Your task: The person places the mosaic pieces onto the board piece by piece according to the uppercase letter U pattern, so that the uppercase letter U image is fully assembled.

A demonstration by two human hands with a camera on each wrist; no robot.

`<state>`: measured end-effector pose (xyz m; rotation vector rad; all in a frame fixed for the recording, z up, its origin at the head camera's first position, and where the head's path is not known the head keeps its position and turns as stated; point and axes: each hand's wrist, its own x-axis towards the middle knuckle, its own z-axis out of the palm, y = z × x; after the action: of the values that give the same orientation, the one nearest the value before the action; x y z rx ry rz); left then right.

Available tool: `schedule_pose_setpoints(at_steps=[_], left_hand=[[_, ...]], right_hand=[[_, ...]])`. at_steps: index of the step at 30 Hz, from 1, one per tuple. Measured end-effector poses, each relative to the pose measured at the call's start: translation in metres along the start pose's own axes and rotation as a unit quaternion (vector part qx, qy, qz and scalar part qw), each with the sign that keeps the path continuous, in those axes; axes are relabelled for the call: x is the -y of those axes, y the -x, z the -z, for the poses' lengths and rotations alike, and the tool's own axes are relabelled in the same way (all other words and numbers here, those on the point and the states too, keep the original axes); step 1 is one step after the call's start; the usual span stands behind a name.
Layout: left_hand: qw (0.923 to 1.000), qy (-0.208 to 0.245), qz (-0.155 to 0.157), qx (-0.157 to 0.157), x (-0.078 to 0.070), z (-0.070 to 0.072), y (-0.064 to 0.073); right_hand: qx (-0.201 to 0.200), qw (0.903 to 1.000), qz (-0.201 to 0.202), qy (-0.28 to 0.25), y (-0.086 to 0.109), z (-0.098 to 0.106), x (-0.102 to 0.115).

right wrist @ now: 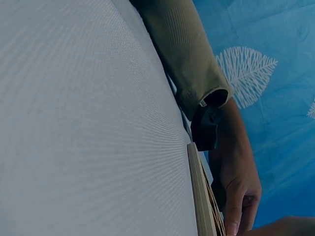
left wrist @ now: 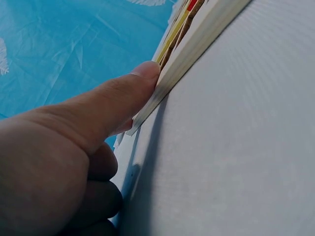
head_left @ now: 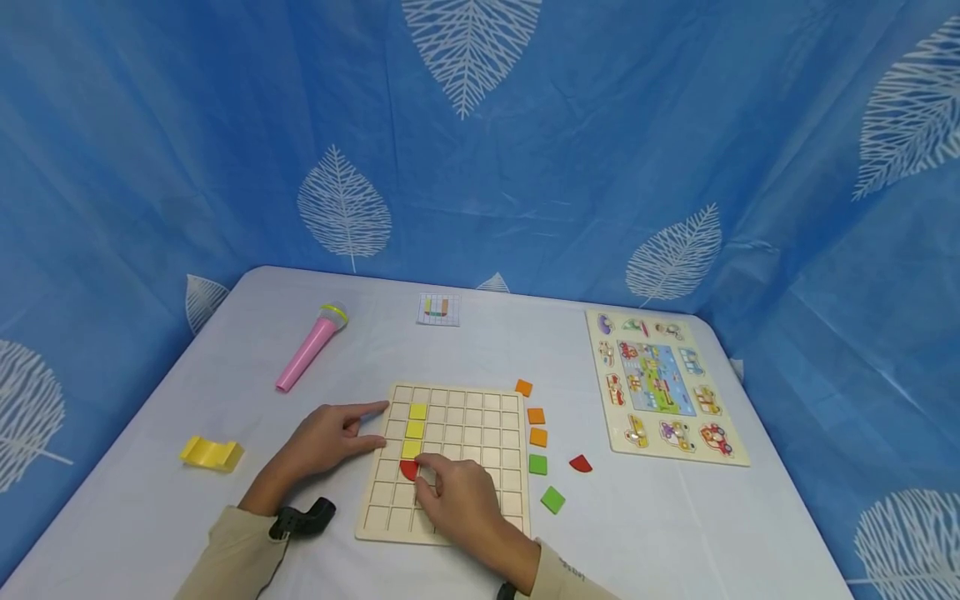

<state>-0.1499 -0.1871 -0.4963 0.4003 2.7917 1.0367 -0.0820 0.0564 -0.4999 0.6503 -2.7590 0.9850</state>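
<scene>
On the table lies a wooden grid board point(head_left: 491, 400). Three yellow square tiles point(head_left: 415, 429) sit in one of its columns, and a red quarter-circle tile point(head_left: 408, 471) lies just below them. My right hand point(head_left: 467, 500) reaches over the lower part of the board, with thumb and index fingertip pinching at the right side of the red tile. My left hand point(head_left: 330, 437) touches the board's left edge with straight thumb and index finger. The left wrist view shows the thumb point(left wrist: 118, 103) against the wooden rim, other fingers curled below. In the right wrist view, the red tile is hidden.
Orange squares point(head_left: 536, 416), green squares point(head_left: 552, 499) and another red quarter-circle point(head_left: 581, 463) lie right of the board. A pattern card point(head_left: 438, 309) is behind it. Around stand a pink microphone point(head_left: 311, 350), a yellow stand point(head_left: 212, 453) and a picture puzzle point(head_left: 660, 379).
</scene>
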Motion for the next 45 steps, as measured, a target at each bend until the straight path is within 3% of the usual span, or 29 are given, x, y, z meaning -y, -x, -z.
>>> schedule_pose_setpoints(at_steps=[12, 20, 28, 35, 40, 45], left_hand=[[1.0000, 0.000, -0.001, -0.003, -0.001, 0.002, -0.001], [1.0000, -0.001, 0.008, -0.004, -0.002, 0.003, -0.001], [1.0000, 0.001, 0.003, -0.007, 0.000, 0.003, -0.001], [0.9999, 0.008, 0.014, 0.001, 0.000, 0.001, -0.001], [0.9999, 0.006, 0.009, -0.007, 0.000, 0.001, -0.001], [0.9998, 0.008, 0.018, 0.005, 0.000, 0.000, -0.001]], right_hand=[[-0.016, 0.9999, 0.003, 0.002, -0.004, 0.000, 0.001], [0.010, 0.9999, -0.011, -0.007, -0.005, 0.001, 0.001], [0.024, 0.9991, 0.002, -0.035, -0.001, 0.005, 0.002], [0.020, 0.9975, 0.005, -0.068, 0.018, 0.025, -0.006], [-0.014, 0.9978, 0.013, -0.064, 0.038, 0.046, -0.026], [-0.054, 0.9976, 0.014, -0.041, 0.065, 0.068, -0.048]])
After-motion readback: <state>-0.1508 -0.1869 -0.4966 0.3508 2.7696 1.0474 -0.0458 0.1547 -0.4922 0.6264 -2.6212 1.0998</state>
